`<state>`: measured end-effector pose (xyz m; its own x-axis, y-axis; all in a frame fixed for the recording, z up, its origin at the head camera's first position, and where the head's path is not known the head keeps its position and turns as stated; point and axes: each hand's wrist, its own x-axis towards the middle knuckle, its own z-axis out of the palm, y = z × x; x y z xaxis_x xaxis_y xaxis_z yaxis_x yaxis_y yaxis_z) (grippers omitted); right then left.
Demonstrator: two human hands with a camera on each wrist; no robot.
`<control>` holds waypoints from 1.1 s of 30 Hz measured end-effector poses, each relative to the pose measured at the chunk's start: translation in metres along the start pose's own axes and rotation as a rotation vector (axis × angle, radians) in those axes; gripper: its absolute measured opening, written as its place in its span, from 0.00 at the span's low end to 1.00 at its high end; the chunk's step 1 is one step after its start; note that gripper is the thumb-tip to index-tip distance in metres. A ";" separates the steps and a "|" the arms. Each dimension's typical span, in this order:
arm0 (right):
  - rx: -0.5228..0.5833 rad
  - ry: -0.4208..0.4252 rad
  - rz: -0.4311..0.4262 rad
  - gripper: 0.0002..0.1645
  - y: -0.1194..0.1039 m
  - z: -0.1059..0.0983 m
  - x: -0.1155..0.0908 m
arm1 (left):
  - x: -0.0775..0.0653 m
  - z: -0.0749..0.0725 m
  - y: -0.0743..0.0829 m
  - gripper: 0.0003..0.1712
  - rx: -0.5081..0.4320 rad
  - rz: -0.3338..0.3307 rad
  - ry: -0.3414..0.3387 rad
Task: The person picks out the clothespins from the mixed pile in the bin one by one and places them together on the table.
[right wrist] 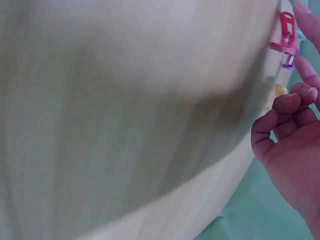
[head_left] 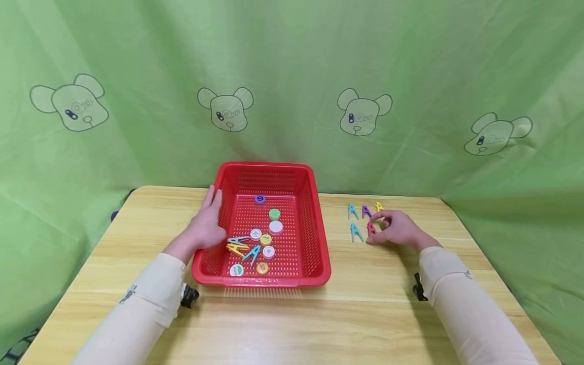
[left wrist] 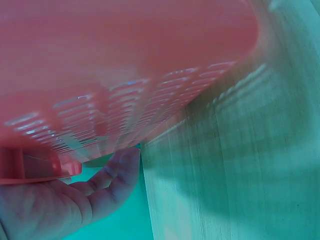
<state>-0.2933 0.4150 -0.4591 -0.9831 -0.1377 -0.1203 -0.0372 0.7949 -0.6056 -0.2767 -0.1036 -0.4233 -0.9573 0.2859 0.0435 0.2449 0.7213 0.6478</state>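
A red plastic basket (head_left: 261, 281) stands on the table. My left hand (head_left: 209, 223) holds its left rim, thumb over the edge and fingers along the outer wall. Inside lie a blue clothespin (head_left: 252, 254), a yellow clothespin (head_left: 236, 249), a grey clothespin (head_left: 238, 240) and several round bottle caps (head_left: 276, 227). At the right, my right hand (head_left: 396, 228) has thumb and index finger spread around a red clothespin (head_left: 371, 229); in the right wrist view the red clothespin (right wrist: 287, 30) shows between those fingertips with some gap, the other fingers curled.
Beside the red clothespin lies a light blue clothespin (head_left: 356, 232). Behind are another light blue clothespin (head_left: 352, 211), a purple clothespin (head_left: 366, 211) and a yellow clothespin (head_left: 379, 206). A green curtain (head_left: 292, 76) hangs around the wooden table (head_left: 365, 314).
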 end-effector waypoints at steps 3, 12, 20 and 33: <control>0.001 0.016 -0.023 0.41 -0.007 -0.006 0.003 | -0.001 0.000 0.000 0.62 -0.003 -0.004 0.000; 0.018 0.038 -0.085 0.39 -0.038 -0.013 0.014 | -0.002 -0.001 -0.001 0.61 -0.023 -0.016 -0.002; 0.057 0.006 -0.178 0.35 -0.080 -0.007 0.017 | 0.000 0.001 -0.001 0.60 -0.025 -0.012 -0.002; 0.065 0.001 -0.315 0.34 -0.126 0.001 0.021 | 0.000 0.001 0.000 0.61 -0.041 -0.020 -0.006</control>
<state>-0.3088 0.3120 -0.3859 -0.9253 -0.3703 0.0817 -0.3281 0.6737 -0.6622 -0.2764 -0.1032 -0.4236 -0.9611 0.2750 0.0259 0.2188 0.7007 0.6791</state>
